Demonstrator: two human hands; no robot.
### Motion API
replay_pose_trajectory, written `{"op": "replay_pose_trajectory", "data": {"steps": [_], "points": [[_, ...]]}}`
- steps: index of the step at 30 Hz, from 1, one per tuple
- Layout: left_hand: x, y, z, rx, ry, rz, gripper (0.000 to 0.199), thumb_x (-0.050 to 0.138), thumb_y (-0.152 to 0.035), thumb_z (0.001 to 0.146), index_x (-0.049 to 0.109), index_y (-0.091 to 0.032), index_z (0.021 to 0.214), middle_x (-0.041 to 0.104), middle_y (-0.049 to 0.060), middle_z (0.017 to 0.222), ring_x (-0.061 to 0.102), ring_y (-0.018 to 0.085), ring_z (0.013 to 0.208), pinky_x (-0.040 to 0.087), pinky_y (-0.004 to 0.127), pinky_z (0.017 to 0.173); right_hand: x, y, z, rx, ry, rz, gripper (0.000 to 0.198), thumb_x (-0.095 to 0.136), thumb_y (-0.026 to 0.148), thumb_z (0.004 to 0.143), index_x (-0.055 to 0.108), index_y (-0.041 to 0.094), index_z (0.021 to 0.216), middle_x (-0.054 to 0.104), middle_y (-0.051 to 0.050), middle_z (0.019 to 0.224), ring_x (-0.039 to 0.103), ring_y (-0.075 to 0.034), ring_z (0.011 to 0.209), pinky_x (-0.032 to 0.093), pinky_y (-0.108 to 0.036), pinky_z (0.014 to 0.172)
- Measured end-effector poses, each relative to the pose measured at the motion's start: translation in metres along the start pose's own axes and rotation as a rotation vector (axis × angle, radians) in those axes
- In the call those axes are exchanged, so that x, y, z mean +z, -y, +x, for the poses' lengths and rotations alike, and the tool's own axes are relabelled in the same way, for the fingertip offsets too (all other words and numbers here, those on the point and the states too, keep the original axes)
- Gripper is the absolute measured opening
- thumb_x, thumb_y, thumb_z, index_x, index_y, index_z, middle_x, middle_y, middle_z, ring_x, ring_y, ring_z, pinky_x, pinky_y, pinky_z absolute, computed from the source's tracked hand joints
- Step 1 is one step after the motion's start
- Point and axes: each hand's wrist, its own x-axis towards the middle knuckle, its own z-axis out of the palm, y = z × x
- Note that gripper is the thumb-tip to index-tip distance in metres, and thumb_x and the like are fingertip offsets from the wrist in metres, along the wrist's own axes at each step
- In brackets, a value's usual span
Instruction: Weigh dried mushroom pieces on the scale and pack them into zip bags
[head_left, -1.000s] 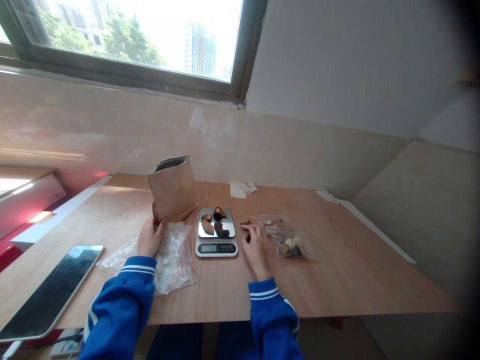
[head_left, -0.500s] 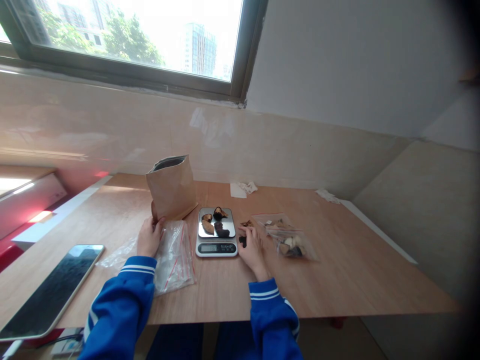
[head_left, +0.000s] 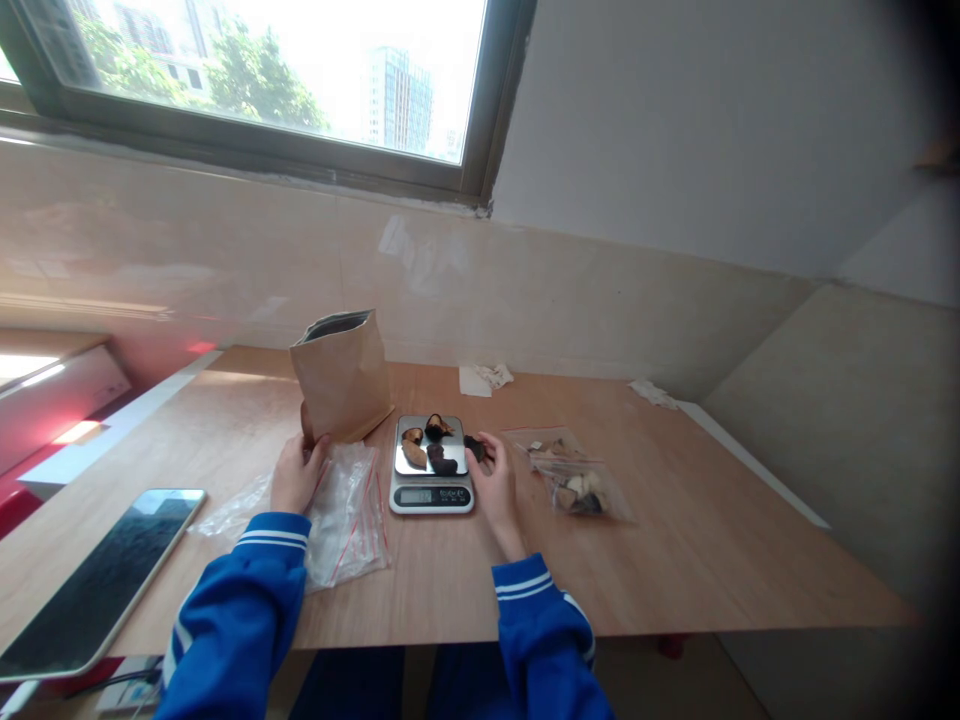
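Observation:
A white kitchen scale (head_left: 433,498) with a shiny metal plate stands in front of me, bearing several dried brown and dark pieces (head_left: 442,460). Just off the plate's right edge, my right hand (head_left: 491,480) pinches a dark dried piece (head_left: 475,448) between thumb and fingers. My left hand (head_left: 298,472) is closed on the lower left edge of an upright, open-topped brown paper bag (head_left: 343,380). Clear zip bags (head_left: 345,530) with red seal lines lie flat below and beside that hand. The digits on the scale's display are too small to read surely.
Right of my right hand lie a clear zip bag (head_left: 619,495) with pale and dark pieces and another bag (head_left: 566,438) partly behind it. A tablet (head_left: 105,580) rests at the left. Crumpled paper (head_left: 486,380) lies by the wall, with more paper (head_left: 654,394) farther right.
My right hand has risen from the table beside the scale toward the plate's right edge, picking up the dark piece. My left hand stays at the paper bag.

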Motion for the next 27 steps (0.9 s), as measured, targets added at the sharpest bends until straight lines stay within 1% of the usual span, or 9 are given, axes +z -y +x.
{"op": "replay_pose_trajectory", "data": {"steps": [3, 5, 9, 13, 18, 20, 22, 24, 27], "points": [[0.000, 0.000, -0.001, 0.005, -0.001, 0.007, 0.051, 0.039, -0.055, 0.081, 0.061, -0.013, 0.100, 0.063, 0.013, 0.092, 0.059, 0.027, 0.086, 0.047, 0.038, 0.078, 0.002, 0.003, -0.001, 0.001, 0.136, 0.071, 0.036, 0.046, 0.037, 0.089, 0.053, 0.018, 0.119, 0.059, -0.013, 0.120, 0.058, -0.021, 0.109, 0.048, -0.038, 0.093], [0.000, 0.002, -0.001, 0.020, 0.003, 0.011, 0.051, 0.039, -0.055, 0.081, 0.061, -0.013, 0.099, 0.063, 0.013, 0.092, 0.059, 0.027, 0.085, 0.047, 0.038, 0.077, 0.000, 0.003, -0.002, -0.005, 0.121, 0.051, 0.035, 0.041, 0.037, 0.091, 0.054, 0.018, 0.117, 0.059, -0.013, 0.120, 0.059, -0.021, 0.108, 0.048, -0.038, 0.092], [0.001, 0.005, 0.001, 0.045, 0.017, 0.013, 0.051, 0.038, -0.056, 0.082, 0.060, -0.012, 0.097, 0.063, 0.014, 0.093, 0.059, 0.027, 0.086, 0.046, 0.039, 0.078, -0.006, -0.001, -0.003, -0.046, 0.013, -0.092, 0.030, 0.040, 0.033, 0.091, 0.060, 0.017, 0.105, 0.063, -0.012, 0.107, 0.059, -0.021, 0.101, 0.048, -0.038, 0.089], [0.001, 0.005, 0.001, 0.048, 0.018, 0.008, 0.051, 0.039, -0.056, 0.082, 0.059, -0.012, 0.098, 0.063, 0.014, 0.095, 0.058, 0.027, 0.086, 0.046, 0.038, 0.078, -0.006, -0.004, -0.006, -0.092, 0.052, -0.147, 0.027, 0.040, 0.028, 0.089, 0.063, 0.018, 0.097, 0.063, -0.010, 0.100, 0.059, -0.021, 0.096, 0.048, -0.037, 0.086], [0.000, 0.003, 0.000, 0.046, 0.029, 0.011, 0.050, 0.038, -0.056, 0.082, 0.059, -0.013, 0.097, 0.063, 0.013, 0.093, 0.058, 0.027, 0.086, 0.045, 0.038, 0.078, -0.002, 0.002, -0.009, -0.109, 0.206, -0.113, 0.033, 0.040, 0.024, 0.089, 0.060, 0.019, 0.114, 0.062, -0.010, 0.115, 0.056, -0.021, 0.109, 0.044, -0.038, 0.095], [0.000, 0.003, 0.000, 0.042, 0.031, 0.004, 0.050, 0.039, -0.056, 0.082, 0.058, -0.013, 0.097, 0.063, 0.013, 0.093, 0.058, 0.027, 0.086, 0.046, 0.039, 0.078, -0.002, 0.005, -0.010, -0.127, 0.232, -0.124, 0.035, 0.040, 0.022, 0.089, 0.058, 0.020, 0.119, 0.061, -0.009, 0.119, 0.054, -0.021, 0.113, 0.042, -0.039, 0.098], [0.000, 0.003, 0.000, 0.036, 0.037, -0.011, 0.048, 0.040, -0.055, 0.081, 0.058, -0.013, 0.098, 0.063, 0.013, 0.093, 0.058, 0.027, 0.087, 0.046, 0.040, 0.080, -0.003, 0.006, -0.009, -0.139, 0.206, -0.137, 0.035, 0.038, 0.021, 0.089, 0.057, 0.020, 0.118, 0.061, -0.009, 0.118, 0.054, -0.021, 0.112, 0.042, -0.038, 0.098], [0.001, 0.004, 0.000, 0.022, 0.029, -0.055, 0.047, 0.044, -0.054, 0.080, 0.056, -0.014, 0.102, 0.062, 0.013, 0.097, 0.058, 0.028, 0.091, 0.046, 0.041, 0.083, -0.006, 0.005, -0.009, -0.143, 0.147, -0.160, 0.032, 0.037, 0.021, 0.090, 0.060, 0.019, 0.112, 0.062, -0.009, 0.111, 0.055, -0.021, 0.107, 0.043, -0.038, 0.095], [0.002, 0.002, -0.002, 0.027, -0.077, -0.199, 0.058, 0.054, -0.049, 0.076, 0.044, -0.013, 0.120, 0.057, 0.015, 0.111, 0.057, 0.027, 0.103, 0.046, 0.043, 0.088, -0.009, 0.003, -0.008, -0.150, 0.078, -0.199, 0.029, 0.036, 0.020, 0.089, 0.062, 0.019, 0.102, 0.061, -0.009, 0.101, 0.055, -0.020, 0.099, 0.044, -0.037, 0.089]]}}
